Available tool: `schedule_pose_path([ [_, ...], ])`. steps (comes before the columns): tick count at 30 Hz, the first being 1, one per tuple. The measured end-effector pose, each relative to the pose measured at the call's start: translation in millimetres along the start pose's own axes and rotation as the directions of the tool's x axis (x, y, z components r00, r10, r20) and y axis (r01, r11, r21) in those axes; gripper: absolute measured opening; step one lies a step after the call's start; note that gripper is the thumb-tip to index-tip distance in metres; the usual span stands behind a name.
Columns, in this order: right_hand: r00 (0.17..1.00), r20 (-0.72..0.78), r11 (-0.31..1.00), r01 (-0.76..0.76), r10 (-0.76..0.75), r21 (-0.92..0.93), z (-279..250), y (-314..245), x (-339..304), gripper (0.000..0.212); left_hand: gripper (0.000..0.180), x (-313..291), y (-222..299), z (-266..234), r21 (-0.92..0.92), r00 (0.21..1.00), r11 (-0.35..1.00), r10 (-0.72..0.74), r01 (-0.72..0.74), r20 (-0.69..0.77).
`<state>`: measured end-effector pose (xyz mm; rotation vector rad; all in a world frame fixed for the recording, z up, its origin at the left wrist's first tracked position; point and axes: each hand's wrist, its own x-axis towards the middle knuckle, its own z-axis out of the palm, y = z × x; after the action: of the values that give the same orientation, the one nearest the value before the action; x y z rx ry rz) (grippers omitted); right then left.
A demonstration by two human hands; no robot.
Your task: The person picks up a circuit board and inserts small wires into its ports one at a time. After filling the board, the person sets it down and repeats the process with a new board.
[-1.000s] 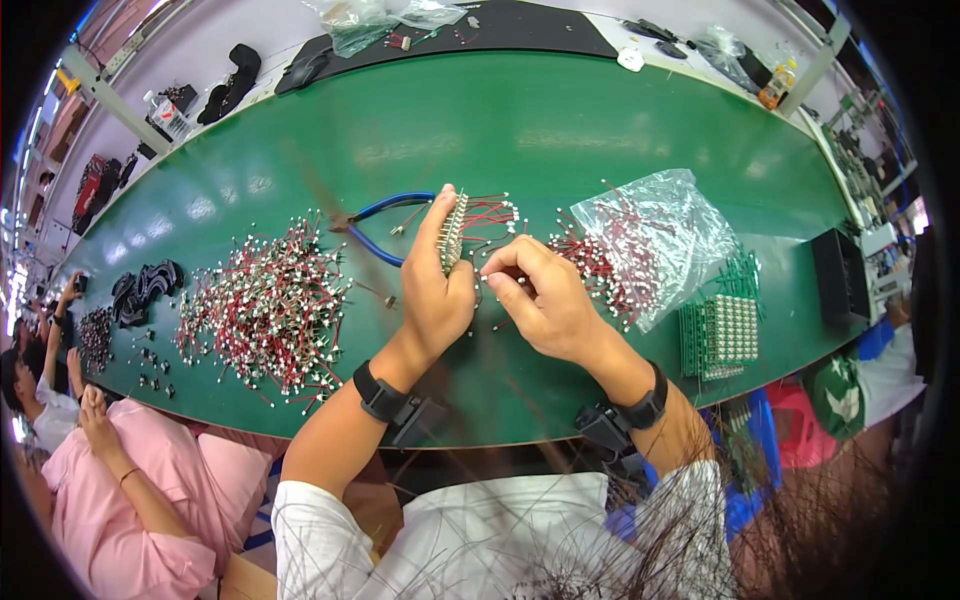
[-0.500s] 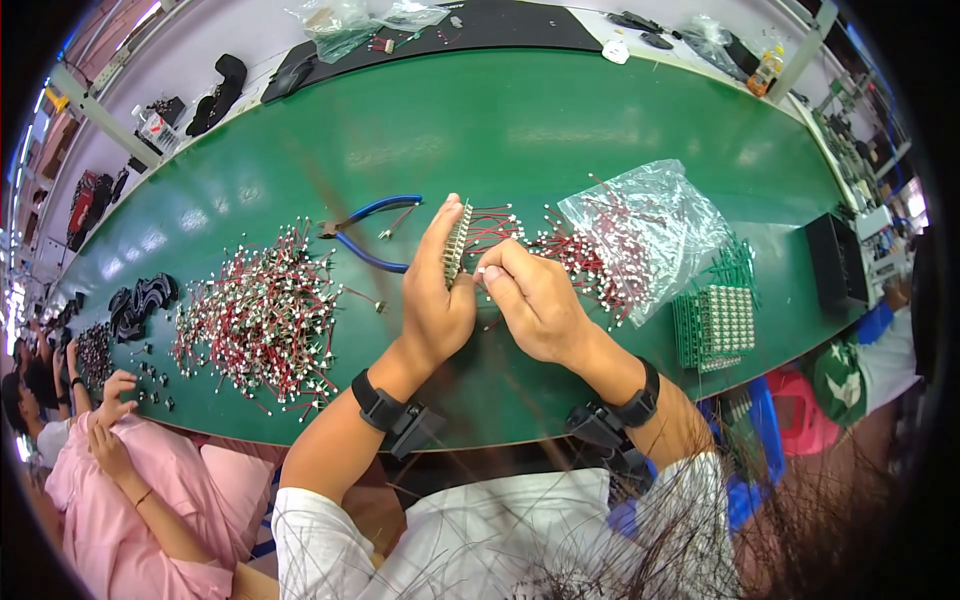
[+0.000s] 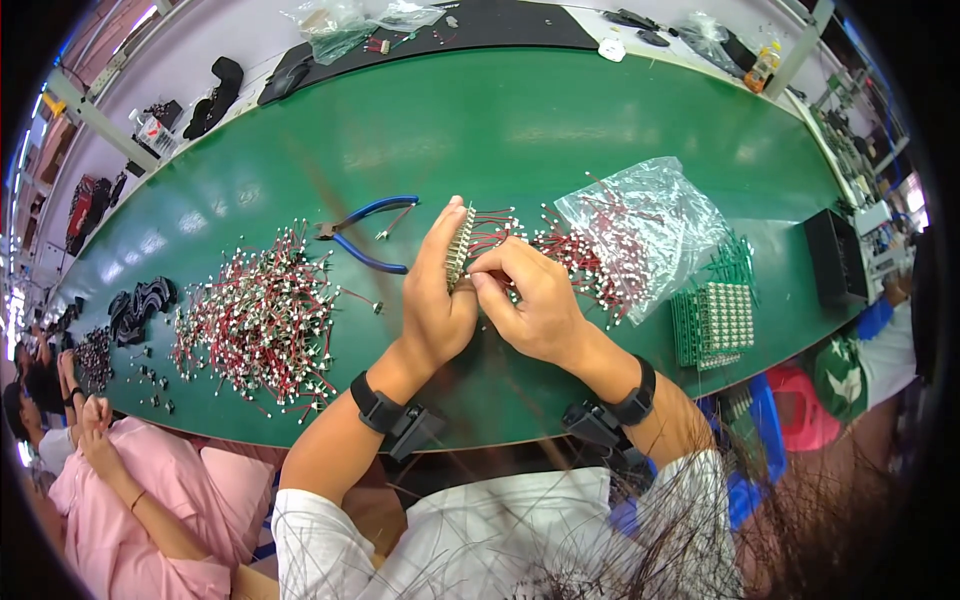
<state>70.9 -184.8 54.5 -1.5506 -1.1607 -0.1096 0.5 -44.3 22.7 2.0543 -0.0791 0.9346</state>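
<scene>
My left hand [image 3: 436,296] holds a narrow circuit board strip [image 3: 460,246] upright above the green table [image 3: 420,130], with red wires sticking out of its right side. My right hand [image 3: 528,302] pinches a small wire connector against the strip's lower edge. A big heap of red wires with white plugs [image 3: 262,318] lies to the left of my hands. More such wires spill from a clear plastic bag [image 3: 640,232] on the right.
Blue-handled cutting pliers [image 3: 366,226] lie just beyond my left hand. A stack of green circuit boards [image 3: 712,320] and a black box [image 3: 836,258] sit at the right. Black parts [image 3: 140,302] lie far left. A person in pink [image 3: 130,490] sits at lower left.
Both hands have stayed together on the strip and drifted slightly with the view; my right fingers have shifted along the strip's edge.
</scene>
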Motion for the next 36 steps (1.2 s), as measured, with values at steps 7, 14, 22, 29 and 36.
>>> schedule_pose_path([
  [7, 0.984, -0.052, 0.981, 0.164, -0.170, -0.102, 1.9, 6.5, -1.2, 0.010, 0.060, 0.9, 0.8, 1.5, -0.002, 1.000, 1.000, 0.002, -0.002, 0.009],
  [14, 0.968, -0.066, 0.957, 0.227, -0.242, -0.178, 0.0, 7.3, -1.8, 0.007, 0.060, 1.3, 1.7, 1.8, 0.007, 1.000, 1.000, 0.015, -0.015, 0.024],
  [22, 0.979, -0.028, 0.957, 0.193, -0.203, -0.216, 2.5, 6.2, -1.9, 0.003, 0.060, 2.5, 3.9, 1.6, 0.040, 0.998, 0.997, 0.063, -0.063, 0.017],
  [29, 0.994, -0.033, 0.986, 0.102, -0.107, -0.133, 2.8, 5.8, -4.0, 0.002, 0.061, 1.9, 6.2, 3.2, 0.055, 0.996, 0.995, 0.086, -0.087, 0.015],
  [36, 0.994, -0.038, 0.987, 0.100, -0.105, -0.126, 4.1, 5.5, -4.6, 0.003, 0.061, 2.1, 5.6, 2.8, 0.080, 0.995, 0.992, 0.100, -0.101, 0.022],
])
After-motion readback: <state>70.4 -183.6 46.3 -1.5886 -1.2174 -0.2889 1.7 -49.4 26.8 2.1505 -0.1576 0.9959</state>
